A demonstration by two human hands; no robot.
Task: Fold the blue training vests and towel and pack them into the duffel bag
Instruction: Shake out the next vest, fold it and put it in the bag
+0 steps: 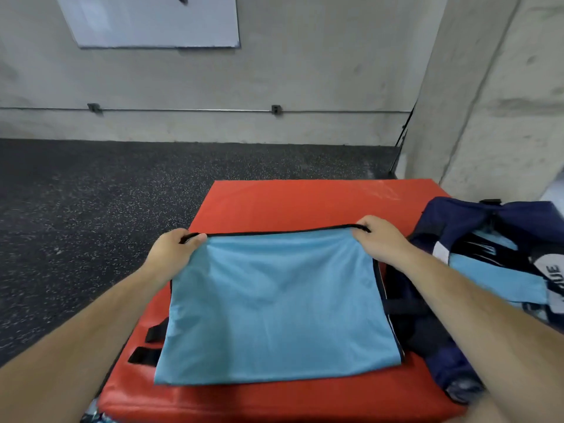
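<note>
**Squaring the vest before the next fold**

We have the blue vest (274, 300) lying flat on the red pad (305, 203). Its black-trimmed far edge is pulled into a straight line between our two hands. The left hand (174, 248) pinches the far left corner, thumb on top of the trim. The right hand (378, 236) pinches the far right corner the same way. The hands are well apart, so the cloth between them is taut, with only soft creases running toward us.

As we judge it, the step in hand is a fold of this far edge toward the near one. To do it well, we should keep both corners level and move them together. The trim should land square on the near hem, and then we press the crease flat from the middle outward. If one hand leads, the thin fabric will skew.

The duffel bag (451, 221) sits on the pad just beside the vest's right edge. It is open at the top, and light blue cloth (488, 279) already shows inside. Two black straps (146, 352) stick out from under the vest's left side; we cannot tell what they belong to. A speckled floor (91, 209) lies beyond the pad, and a whiteboard (152, 19) hangs on the wall.
</note>
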